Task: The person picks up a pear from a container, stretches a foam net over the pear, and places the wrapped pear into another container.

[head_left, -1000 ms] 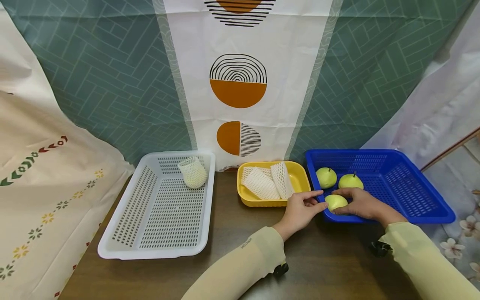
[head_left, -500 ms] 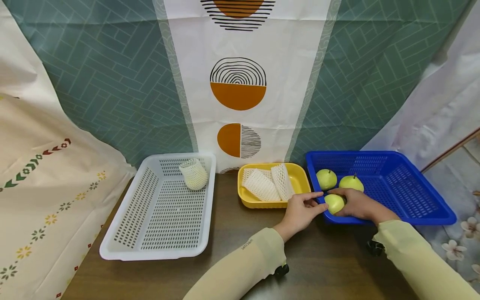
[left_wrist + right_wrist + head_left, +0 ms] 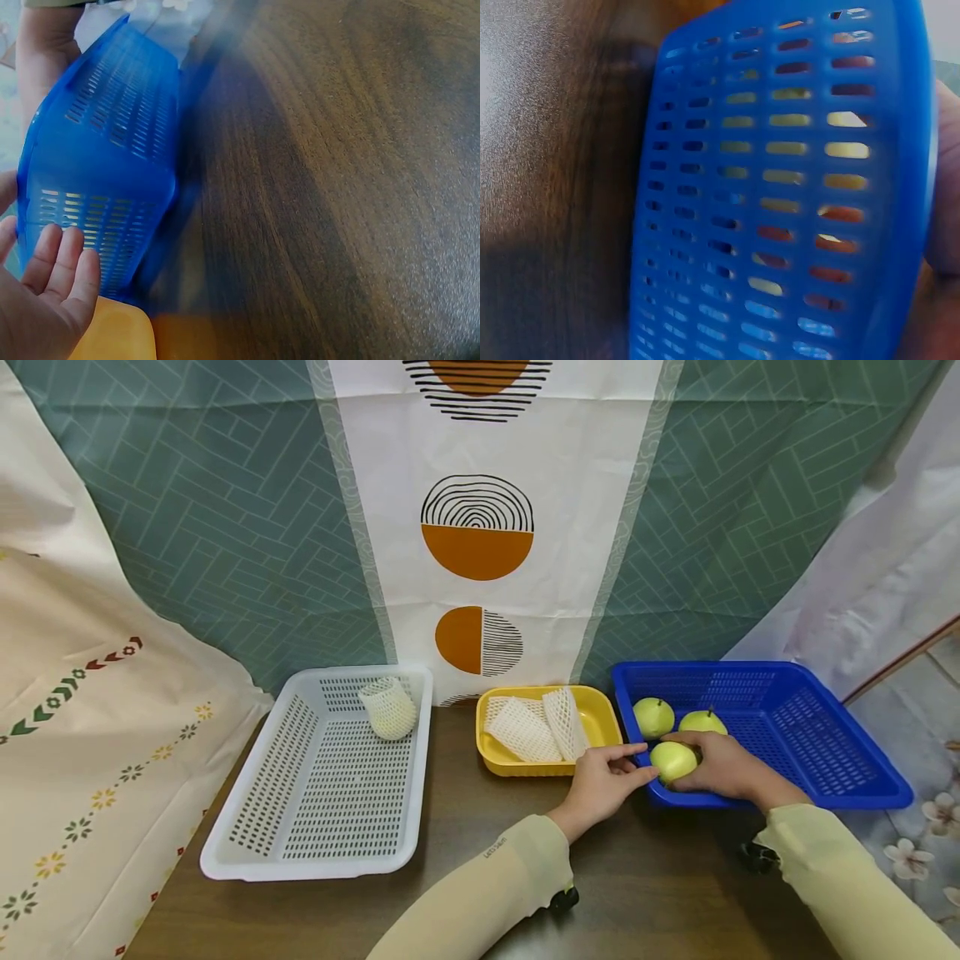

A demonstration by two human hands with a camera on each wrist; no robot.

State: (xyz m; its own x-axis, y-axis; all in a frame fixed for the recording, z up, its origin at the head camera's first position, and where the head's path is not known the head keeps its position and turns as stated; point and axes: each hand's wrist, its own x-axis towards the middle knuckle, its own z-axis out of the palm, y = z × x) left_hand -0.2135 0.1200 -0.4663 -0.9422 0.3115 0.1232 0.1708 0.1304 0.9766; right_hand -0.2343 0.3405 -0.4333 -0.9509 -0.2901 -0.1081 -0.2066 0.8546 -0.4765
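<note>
My right hand (image 3: 723, 766) grips a yellow-green pear (image 3: 672, 761) at the near left corner inside the blue basket (image 3: 862, 727), fingers and thumb around its right side. Behind it in the basket sit two more pears, one at the left (image 3: 652, 717) and one partly covered by my right hand (image 3: 702, 721). My left hand (image 3: 602, 785) holds the basket's left rim with thumb and index finger; in the left wrist view its other fingers (image 3: 66, 262) curl outside the slotted wall. From the right wrist, the basket wall (image 3: 780, 187) hides most of the pear and hand.
A yellow tray (image 3: 531, 768) with white foam net sleeves (image 3: 523, 728) stands left of the blue basket. Farther left is a white basket (image 3: 311, 866) holding a pear in a foam net (image 3: 390, 710). All stand on a brown wooden table (image 3: 480, 835) before a patterned cloth.
My right hand shifted slightly left, then back right with the pear, which now shows more of its surface. My left hand has stayed at the rim.
</note>
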